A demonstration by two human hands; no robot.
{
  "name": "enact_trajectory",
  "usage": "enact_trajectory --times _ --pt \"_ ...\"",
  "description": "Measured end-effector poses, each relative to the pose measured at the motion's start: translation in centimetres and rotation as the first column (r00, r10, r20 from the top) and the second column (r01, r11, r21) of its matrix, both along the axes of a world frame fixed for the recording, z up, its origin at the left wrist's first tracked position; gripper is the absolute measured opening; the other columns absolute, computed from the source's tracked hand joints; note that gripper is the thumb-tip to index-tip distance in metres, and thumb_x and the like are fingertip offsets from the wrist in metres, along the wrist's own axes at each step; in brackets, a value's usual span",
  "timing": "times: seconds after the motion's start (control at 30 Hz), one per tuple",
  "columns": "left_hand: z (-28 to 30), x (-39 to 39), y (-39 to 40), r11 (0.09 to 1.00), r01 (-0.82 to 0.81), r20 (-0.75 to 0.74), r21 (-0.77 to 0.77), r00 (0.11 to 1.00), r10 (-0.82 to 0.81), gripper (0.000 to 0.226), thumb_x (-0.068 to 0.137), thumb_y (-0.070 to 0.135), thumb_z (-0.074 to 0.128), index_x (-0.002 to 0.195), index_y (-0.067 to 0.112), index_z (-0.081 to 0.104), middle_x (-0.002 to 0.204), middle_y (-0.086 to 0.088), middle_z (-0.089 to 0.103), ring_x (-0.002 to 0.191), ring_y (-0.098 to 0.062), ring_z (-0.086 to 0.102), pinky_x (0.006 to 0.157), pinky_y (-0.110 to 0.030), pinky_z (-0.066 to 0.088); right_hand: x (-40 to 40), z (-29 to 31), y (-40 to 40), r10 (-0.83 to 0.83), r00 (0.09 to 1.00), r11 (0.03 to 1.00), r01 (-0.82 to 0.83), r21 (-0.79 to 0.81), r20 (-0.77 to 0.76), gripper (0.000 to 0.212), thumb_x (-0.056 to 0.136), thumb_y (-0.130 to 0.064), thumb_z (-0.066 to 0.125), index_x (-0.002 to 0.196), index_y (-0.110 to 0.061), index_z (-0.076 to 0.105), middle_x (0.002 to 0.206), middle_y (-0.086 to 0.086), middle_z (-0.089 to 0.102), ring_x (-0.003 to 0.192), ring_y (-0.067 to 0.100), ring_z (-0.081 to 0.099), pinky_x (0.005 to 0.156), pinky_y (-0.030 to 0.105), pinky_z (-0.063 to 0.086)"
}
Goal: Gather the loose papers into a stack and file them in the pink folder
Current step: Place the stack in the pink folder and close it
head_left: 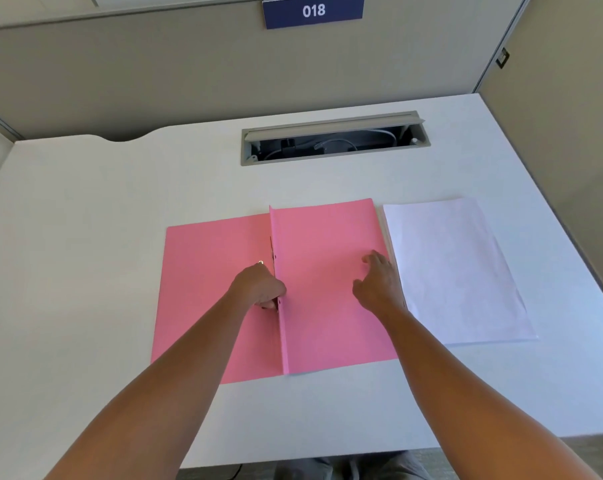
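The pink folder (327, 323) lies open and flat in the middle of the white desk (85, 271). A narrow punched strip stands up along its spine. My left hand (260, 285) sits at that spine with its fingers curled against the strip and the metal fastener there. On the folder's right half rests my right hand (379, 282), fingers spread and relaxed. A neat stack of white papers (455, 268) lies just right of the folder, its left edge touching my right hand's side.
An open cable tray (331, 138) with plugs and wires is set into the desk behind the folder. Beige partition walls enclose the desk at the back and right, and a blue sign reading 018 (313, 10) hangs on the back wall.
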State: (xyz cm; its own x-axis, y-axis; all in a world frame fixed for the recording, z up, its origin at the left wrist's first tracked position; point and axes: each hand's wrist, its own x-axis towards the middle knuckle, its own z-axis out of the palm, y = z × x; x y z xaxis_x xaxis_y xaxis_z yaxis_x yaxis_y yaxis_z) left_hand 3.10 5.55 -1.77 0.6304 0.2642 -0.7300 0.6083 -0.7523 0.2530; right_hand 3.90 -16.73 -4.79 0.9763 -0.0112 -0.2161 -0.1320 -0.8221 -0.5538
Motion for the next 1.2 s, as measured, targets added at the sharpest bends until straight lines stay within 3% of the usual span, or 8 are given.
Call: enact_trajectory --times 0.3,0.37,0.43,0.53,0.77,0.97,1.07,1.2 --pt "0.8 0.5 -0.3 0.978 0.166 -0.084 0.125 0.984 -0.156 0.008 0.08 0.01 0.054 0.075 0.007 0.059 0.042 -0.001 0.061 0.044 -0.018 0.048 0.048 -0.02 0.035 0.4 1.0 -2.5 -0.234 0.958 0.962 0.203 0.182 0.166 0.039 0.085 -0.007 0.059 0.124 -0.005 0.055 0.132 0.009 0.055 0.12 0.029 0.053 0.101 0.039 0.044" --pt "1.3 0.9 -0.9 0.932 0.301 -0.132 0.2 0.951 -0.279 0.014 0.086 0.016 0.057 0.091 0.005 0.063 0.062 -0.003 0.069 0.052 -0.019 0.053 0.052 -0.021 0.039 0.7 1.4 -3.9 -0.302 0.933 0.937 0.253 0.24 0.198 0.036 0.086 -0.006 0.059 0.122 -0.005 0.056 0.131 0.009 0.056 0.118 0.031 0.055 0.099 0.044 0.045" --pt "1.7 1.3 -1.6 0.927 0.24 -0.048 0.287 0.97 -0.236 0.038 0.086 0.025 0.06 0.116 0.003 0.051 0.079 -0.004 0.066 0.058 -0.019 0.059 0.051 -0.024 0.04 1.0 1.8 -5.5 -0.36 0.901 0.92 0.299 0.255 0.242 0.033 0.087 -0.007 0.058 0.121 -0.005 0.058 0.128 0.009 0.058 0.118 0.031 0.055 0.099 0.044 0.045" --pt "2.1 2.1 -3.7 0.913 0.199 0.155 0.356 0.951 -0.268 0.088 0.087 0.043 0.066 0.149 0.0 0.02 0.131 -0.012 0.052 0.11 -0.032 0.062 0.068 -0.033 0.042 1.4 1.8 -7.9 -0.456 0.849 0.888 0.414 0.2 0.268 0.031 0.088 -0.009 0.057 0.118 -0.006 0.059 0.126 0.008 0.059 0.122 0.027 0.05 0.094 0.031 0.04" --pt "0.9 2.1 -13.2 0.948 0.294 0.318 -0.125 0.917 -0.242 0.045 0.092 0.035 0.056 0.133 0.016 0.05 0.123 -0.001 0.063 0.113 -0.025 0.061 0.088 -0.033 0.05 1.2 1.1 -12.3 -0.557 0.813 0.83 0.546 0.114 0.17 0.034 0.087 -0.012 0.056 0.121 -0.009 0.057 0.132 0.006 0.053 0.128 0.024 0.042 0.089 0.032 0.04" --pt "-0.7 1.9 -18.3 0.897 0.09 0.27 -0.433 0.962 0.034 0.051 0.089 0.026 0.059 0.138 0.011 0.049 0.126 -0.002 0.064 0.113 -0.023 0.062 0.095 -0.035 0.052 0.5 0.5 -14.9 -0.591 0.799 0.807 0.587 0.065 0.109 0.038 0.086 -0.017 0.057 0.124 -0.01 0.053 0.137 0.003 0.047 0.132 0.021 0.037 0.092 0.038 0.041" --pt "-1.2 2.1 -19.7 0.875 -0.014 0.259 -0.484 0.953 0.158 0.035 0.087 0.024 0.062 0.121 0.018 0.054 0.097 0.008 0.06 0.097 -0.02 0.059 0.086 -0.029 0.049 0.1 0.2 -16.2 -0.595 0.798 0.803 0.596 0.019 0.094 0.043 0.086 -0.017 0.058 0.128 -0.008 0.051 0.137 0.006 0.046 0.135 0.023 0.032 0.101 0.043 0.04" --pt "-1.1 2.2 -20.7 0.81 -0.165 0.193 -0.563 0.926 0.323 0.005 0.08 0.015 0.058 0.083 0.016 0.054 0.075 -0.008 0.045 0.07 -0.021 0.039 0.064 -0.032 0.032 -0.4 -0.3 -17.3 -0.565 0.825 0.819 0.563 -0.111 0.014 0.056 0.086 -0.023 0.06 0.136 -0.004 0.044 0.143 0.012 0.039 0.141 0.028 0.022 0.113 0.046 0.023"
